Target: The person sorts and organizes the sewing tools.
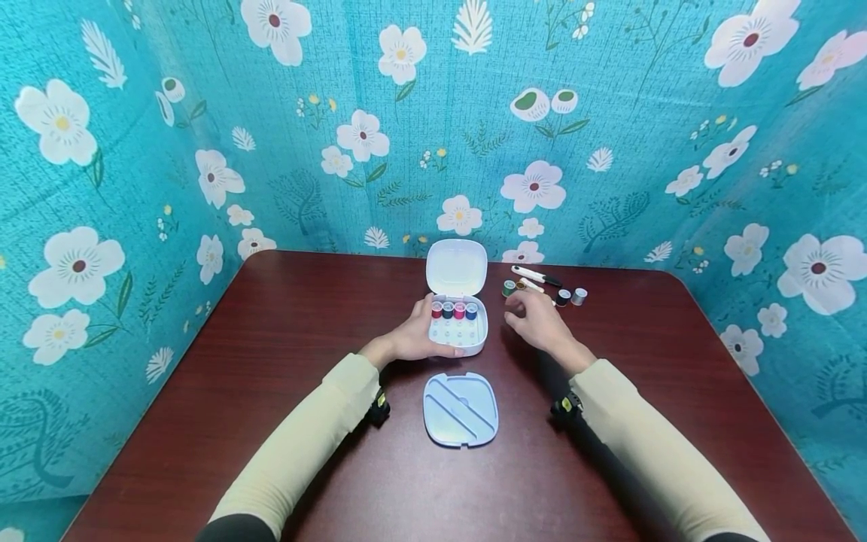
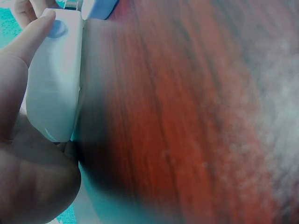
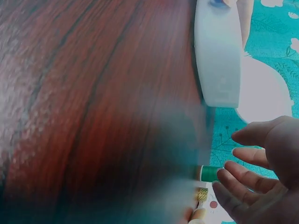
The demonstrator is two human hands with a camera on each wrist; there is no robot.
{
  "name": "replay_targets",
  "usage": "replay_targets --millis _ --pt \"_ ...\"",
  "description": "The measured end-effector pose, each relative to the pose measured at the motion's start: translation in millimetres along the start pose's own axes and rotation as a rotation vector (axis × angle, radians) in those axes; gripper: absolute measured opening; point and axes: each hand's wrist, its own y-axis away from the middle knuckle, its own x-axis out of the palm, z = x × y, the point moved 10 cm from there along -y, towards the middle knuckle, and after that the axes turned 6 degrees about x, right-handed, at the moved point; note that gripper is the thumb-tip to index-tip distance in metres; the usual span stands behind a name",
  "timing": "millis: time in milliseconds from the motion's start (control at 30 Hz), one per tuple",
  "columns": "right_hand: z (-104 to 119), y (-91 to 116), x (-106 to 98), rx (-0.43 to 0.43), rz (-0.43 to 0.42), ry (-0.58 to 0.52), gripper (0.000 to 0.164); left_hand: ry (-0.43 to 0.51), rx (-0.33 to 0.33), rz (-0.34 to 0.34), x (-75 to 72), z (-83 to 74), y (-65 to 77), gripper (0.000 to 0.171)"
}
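Observation:
A white sewing box [image 1: 478,348] stands on the table with its lid [image 1: 457,265] tipped up behind it. Inside, a row of thread spools in red, dark, pink and blue [image 1: 471,310] fills the back; pegs show in front. My left hand [image 1: 413,333] grips the box's left side, thumb along the front wall near its button [image 2: 57,29]. To the right of the box, my right hand [image 1: 538,320] hovers with loosely bent fingers and nothing between them. Close to its fingertips is a green thread spool [image 3: 209,173]; whether they touch it I cannot tell.
A pale blue tray lid [image 1: 460,410] lies in front of the box. Behind my right hand are a black-and-white pen-like tool [image 1: 535,275], a black spool [image 1: 563,297] and a grey spool [image 1: 579,296]. Floral cloth [image 1: 366,196] hangs behind the table.

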Motion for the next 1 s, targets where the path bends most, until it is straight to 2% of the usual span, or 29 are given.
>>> replay_targets --millis 433,833,1000 --pt "-16.0 -6.8 -4.2 0.041 -0.04 -0.016 0.027 0.008 -0.003 -0.004 0.2 0.0 3.2 0.133" --pt "-27.7 -15.9 -9.1 0.076 -0.087 -0.05 0.035 0.003 -0.006 -0.001 1.8 1.7 3.9 0.137" --pt "-33.3 -20.7 -8.4 0.103 -0.081 -0.059 0.041 0.005 -0.007 -0.007 2.0 1.9 3.7 0.137"
